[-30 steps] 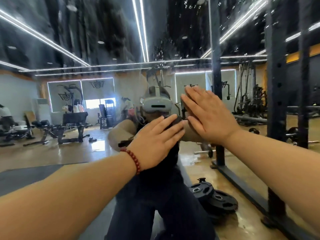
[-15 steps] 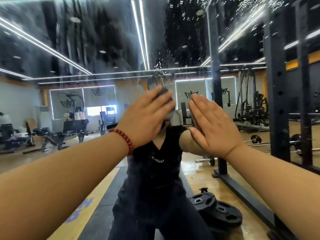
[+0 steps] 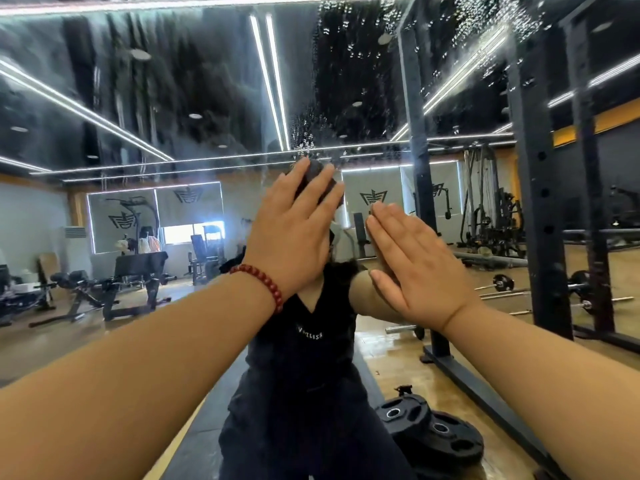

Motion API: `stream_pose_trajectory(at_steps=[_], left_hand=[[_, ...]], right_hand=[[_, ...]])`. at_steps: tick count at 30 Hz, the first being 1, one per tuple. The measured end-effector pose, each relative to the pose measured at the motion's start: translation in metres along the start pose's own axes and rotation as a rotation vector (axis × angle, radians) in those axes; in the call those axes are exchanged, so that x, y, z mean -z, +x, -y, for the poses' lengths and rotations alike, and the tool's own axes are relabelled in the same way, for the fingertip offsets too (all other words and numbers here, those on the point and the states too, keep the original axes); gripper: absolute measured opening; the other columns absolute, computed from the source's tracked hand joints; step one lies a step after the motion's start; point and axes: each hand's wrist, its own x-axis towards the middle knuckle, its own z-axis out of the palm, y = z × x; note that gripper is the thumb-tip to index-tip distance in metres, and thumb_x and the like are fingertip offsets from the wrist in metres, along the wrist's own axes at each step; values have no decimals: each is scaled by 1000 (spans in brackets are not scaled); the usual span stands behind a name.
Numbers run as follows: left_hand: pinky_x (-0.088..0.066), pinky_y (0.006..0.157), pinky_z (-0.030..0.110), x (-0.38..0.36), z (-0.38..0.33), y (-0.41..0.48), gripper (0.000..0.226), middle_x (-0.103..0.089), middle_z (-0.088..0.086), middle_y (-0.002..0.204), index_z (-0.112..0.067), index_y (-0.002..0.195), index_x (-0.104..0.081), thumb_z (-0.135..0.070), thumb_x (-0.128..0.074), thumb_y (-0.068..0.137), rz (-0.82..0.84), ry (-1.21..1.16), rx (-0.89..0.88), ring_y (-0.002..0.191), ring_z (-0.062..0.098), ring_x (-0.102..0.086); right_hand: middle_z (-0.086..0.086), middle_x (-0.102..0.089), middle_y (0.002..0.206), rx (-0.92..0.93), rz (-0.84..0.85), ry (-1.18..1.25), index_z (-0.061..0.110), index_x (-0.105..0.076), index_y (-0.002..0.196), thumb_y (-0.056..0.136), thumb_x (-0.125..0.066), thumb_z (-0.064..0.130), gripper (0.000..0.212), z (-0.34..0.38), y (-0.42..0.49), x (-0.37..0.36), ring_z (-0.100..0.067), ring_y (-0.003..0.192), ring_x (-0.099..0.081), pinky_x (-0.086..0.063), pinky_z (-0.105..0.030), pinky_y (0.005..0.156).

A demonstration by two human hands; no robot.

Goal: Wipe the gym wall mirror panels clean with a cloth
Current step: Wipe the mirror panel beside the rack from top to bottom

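Observation:
The wall mirror point(image 3: 180, 98) fills the view and reflects the gym and me. My left hand point(image 3: 294, 233), with a red bead bracelet on its wrist, presses a dark cloth point(image 3: 317, 183) flat against the glass with straight fingers. Only the cloth's top edge shows past the fingertips. To its right and a little lower, my right hand point(image 3: 415, 268) lies flat on the mirror, fingers together, holding nothing. Water droplets point(image 3: 363, 57) and streaks cover the glass above both hands.
A black rack upright point(image 3: 536, 202) stands close on the right, beside the mirror. The reflection shows black weight plates point(image 3: 429, 431) on the floor low down, barbells on the right and benches point(image 3: 131, 282) on the left.
My left hand has slid the cloth up the mirror, from chest height in the reflection to above head height. My right hand has stayed flat on the glass in nearly the same place.

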Motion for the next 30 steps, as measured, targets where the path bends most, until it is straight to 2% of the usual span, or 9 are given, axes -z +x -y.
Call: stream_pose_trajectory(at_steps=[4,6,11,14,19,23,25,28,30], left_hand=[[-27,116,56,-3,-19,-37,54,-50,13,146,-8,139,-53,-27,-39,91,73,-56,-277,140,39,-33],[-31,115,53,3,-5,-31,52,-51,13,145,-7,137,-56,-26,-40,91,87,-39,-362,138,38,-37],[-28,117,50,19,30,23,50,-52,17,143,-6,136,-56,-24,-37,93,26,52,-3,136,41,-39],[-31,116,50,18,17,23,54,-55,17,140,-4,132,-60,-25,-32,91,3,65,-21,135,40,-42],[-44,104,59,14,19,19,53,-57,17,138,-6,128,-64,-26,-39,86,82,-40,-326,131,42,-49],[-27,118,49,24,58,65,54,-53,18,142,-7,135,-58,-28,-33,92,-4,75,-41,135,37,-45],[-25,118,49,24,53,68,56,-50,17,145,-7,139,-54,-27,-31,92,-22,105,24,137,37,-41],[-35,113,51,16,32,45,53,-54,15,142,-7,135,-58,-27,-37,91,32,76,-236,136,38,-43],[-29,117,48,22,41,48,50,-56,15,140,-7,132,-61,-27,-39,91,46,69,-342,135,35,-44]], right_hand=[[-12,-25,162,-25,14,47,6,-30,153,96,-42,40,68,1,1,4,-26,150,-22,-23,-46,120],[-10,-27,161,-29,25,95,7,-33,153,95,-43,40,68,2,2,10,-25,149,-24,-21,-44,120],[-11,-35,156,-146,-23,158,10,-39,150,92,-44,40,65,7,20,26,-25,144,-28,-20,-37,118],[-14,-37,154,-103,-54,124,8,-42,148,91,-45,40,65,-6,58,33,-29,142,-31,-24,-42,116],[-17,-36,156,-26,-7,47,4,-40,149,97,-44,43,65,-36,104,31,-33,145,-32,-29,-52,117],[-11,-24,162,-37,-24,26,8,-30,154,98,-35,44,67,-42,98,22,-26,150,-20,-13,-42,122],[-9,-22,163,-37,-14,38,9,-28,155,98,-35,42,66,-43,99,22,-25,151,-17,-11,-41,123],[-10,-23,162,-37,-17,61,8,-29,154,97,-36,38,65,-42,99,21,-26,150,-19,-13,-42,123],[-10,-24,162,-40,-17,71,8,-30,154,96,-37,36,65,-42,98,21,-25,150,-19,-14,-43,122]])
